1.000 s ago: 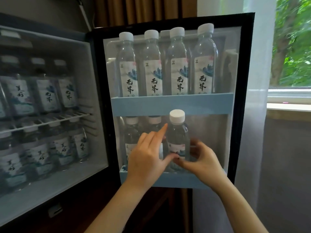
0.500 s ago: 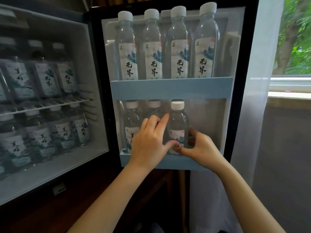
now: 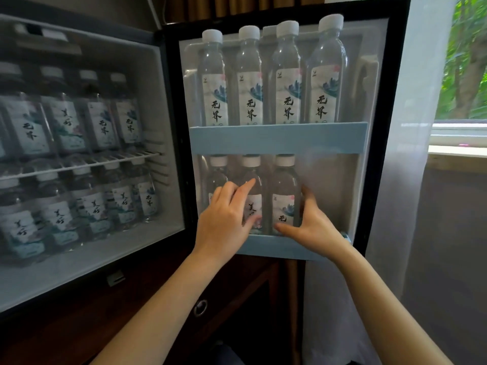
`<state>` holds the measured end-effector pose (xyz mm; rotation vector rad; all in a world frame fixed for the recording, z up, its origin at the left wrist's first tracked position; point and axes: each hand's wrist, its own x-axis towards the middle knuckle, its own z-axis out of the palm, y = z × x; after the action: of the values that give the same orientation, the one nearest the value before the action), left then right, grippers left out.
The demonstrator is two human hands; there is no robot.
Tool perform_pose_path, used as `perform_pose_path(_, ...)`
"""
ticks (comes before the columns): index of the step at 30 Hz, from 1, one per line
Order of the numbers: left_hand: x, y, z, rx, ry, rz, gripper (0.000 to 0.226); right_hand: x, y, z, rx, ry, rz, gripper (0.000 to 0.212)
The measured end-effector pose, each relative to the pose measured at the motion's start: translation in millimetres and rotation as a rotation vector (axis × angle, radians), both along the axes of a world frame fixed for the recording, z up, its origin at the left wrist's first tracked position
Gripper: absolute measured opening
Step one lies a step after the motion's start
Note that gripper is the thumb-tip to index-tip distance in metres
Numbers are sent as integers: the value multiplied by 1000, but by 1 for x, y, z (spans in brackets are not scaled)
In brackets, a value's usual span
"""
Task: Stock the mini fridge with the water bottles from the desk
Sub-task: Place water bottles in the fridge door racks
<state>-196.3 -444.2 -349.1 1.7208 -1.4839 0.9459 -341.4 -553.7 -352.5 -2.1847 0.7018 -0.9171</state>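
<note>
Two fridge-door shelves (image 3: 276, 138), sheer curtain (image 3: 411, 154)

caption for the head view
Right hand grips a water bottle on the door's lower shelf; left hand touches its neighbour.

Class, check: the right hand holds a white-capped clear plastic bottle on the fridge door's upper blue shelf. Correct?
No. The head view shows the right hand holding the white-capped clear plastic bottle on the lower blue door shelf, not the upper.
</note>
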Motion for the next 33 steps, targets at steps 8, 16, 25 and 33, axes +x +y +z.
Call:
perform_pose_path(8, 16, 31, -6, 38, 107, 49, 61, 4, 1, -2, -45, 23, -75, 96)
perform_pose_path(16, 43, 62, -9, 83, 172, 130, 60, 32, 34, -3, -464, -502, -405, 62)
perform_pose_path(25, 97, 141, -25, 66, 283, 315, 58, 135, 106, -8, -638, -443, -41, 34)
perform_pose_path(33, 144, 250, -44, -125, 371, 505, 6, 229, 196, -29, -601, -323, 361, 26)
